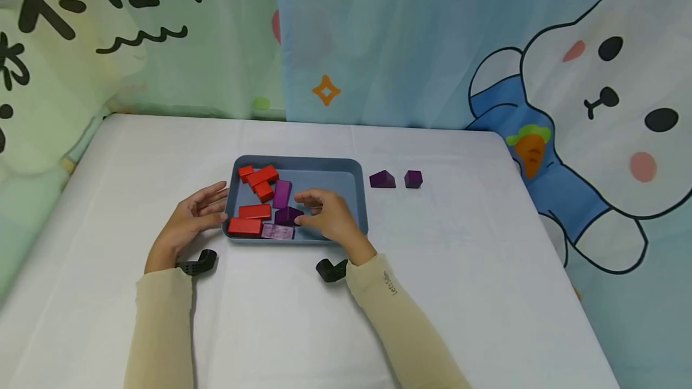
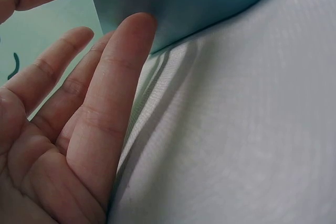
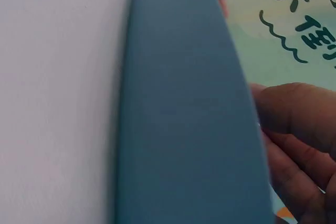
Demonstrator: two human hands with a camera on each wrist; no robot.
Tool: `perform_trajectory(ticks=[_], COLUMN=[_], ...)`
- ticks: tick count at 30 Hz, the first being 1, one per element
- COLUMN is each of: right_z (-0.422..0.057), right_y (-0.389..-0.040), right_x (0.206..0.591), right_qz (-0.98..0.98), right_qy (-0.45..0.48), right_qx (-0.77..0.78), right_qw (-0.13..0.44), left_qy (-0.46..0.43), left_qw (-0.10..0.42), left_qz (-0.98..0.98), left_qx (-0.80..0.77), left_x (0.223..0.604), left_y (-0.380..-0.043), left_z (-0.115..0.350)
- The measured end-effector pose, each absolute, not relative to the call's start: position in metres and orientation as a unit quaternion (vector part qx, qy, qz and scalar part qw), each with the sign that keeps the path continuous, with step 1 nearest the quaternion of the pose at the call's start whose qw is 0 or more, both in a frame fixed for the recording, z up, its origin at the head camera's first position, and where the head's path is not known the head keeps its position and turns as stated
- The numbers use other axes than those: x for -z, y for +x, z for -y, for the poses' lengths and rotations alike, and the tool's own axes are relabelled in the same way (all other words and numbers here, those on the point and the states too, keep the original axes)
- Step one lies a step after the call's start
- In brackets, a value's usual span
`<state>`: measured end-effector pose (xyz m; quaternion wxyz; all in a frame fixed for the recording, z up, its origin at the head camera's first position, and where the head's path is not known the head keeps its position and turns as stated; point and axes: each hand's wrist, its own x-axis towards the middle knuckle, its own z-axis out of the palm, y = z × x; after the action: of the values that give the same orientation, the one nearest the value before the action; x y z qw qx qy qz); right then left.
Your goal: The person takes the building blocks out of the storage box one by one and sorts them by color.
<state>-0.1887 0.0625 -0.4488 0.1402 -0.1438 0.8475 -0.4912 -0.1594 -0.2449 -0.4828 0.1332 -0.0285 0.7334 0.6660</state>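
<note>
Head view, tray: shallow, smooth, blue-grey, round-cornered, on the desk's white cloth.
Red blocks: glossy, rectangular, clustered in the left half of the tray.
Dark purple block: faceted, in the tray, near its front.
Right hand: I see thumb and fingers parted, thumb beside that block; contact I can't tell.
Left hand: fingers loosely extended beside the tray's left wall.
Beyond the tray: angular purple wedge, small purple block.
Left wrist view: my closest look at those fingers, unbent, by the tray's sleek wall.
Right wrist view: the wall hides the fingertips.
</note>
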Motion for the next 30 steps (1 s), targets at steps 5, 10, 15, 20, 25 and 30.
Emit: perform_trajectory(ticks=[5,10,15,20,25,30], right_z=[-0.053,-0.049,-0.048,-0.049,-0.057,-0.076], right_y=[-0.19,-0.192,-0.192,-0.191,-0.19,-0.192], right_x=[0.453,0.457,0.459,0.461,0.46,0.458], right_qz=[-0.86,-0.87,-0.874,-0.874,-0.866,-0.85], right_qy=[-0.15,-0.15,-0.148,-0.153,-0.169,-0.212], right_qx=[0.466,0.447,0.442,0.444,0.462,0.477], right_qw=[0.144,0.145,0.137,0.121,0.095,0.066], left_qy=[-0.025,-0.026,-0.03,-0.031,-0.031,-0.036], left_qw=[0.13,0.128,0.128,0.13,0.134,0.138], left_qz=[-0.731,-0.73,-0.732,-0.733,-0.735,-0.74], left_qx=[-0.67,-0.67,-0.669,-0.667,-0.664,-0.657], left_x=[0.484,0.485,0.484,0.484,0.484,0.485], left_y=[-0.161,-0.161,-0.161,-0.161,-0.161,-0.16], left_z=[0.245,0.246,0.245,0.244,0.242,0.244])
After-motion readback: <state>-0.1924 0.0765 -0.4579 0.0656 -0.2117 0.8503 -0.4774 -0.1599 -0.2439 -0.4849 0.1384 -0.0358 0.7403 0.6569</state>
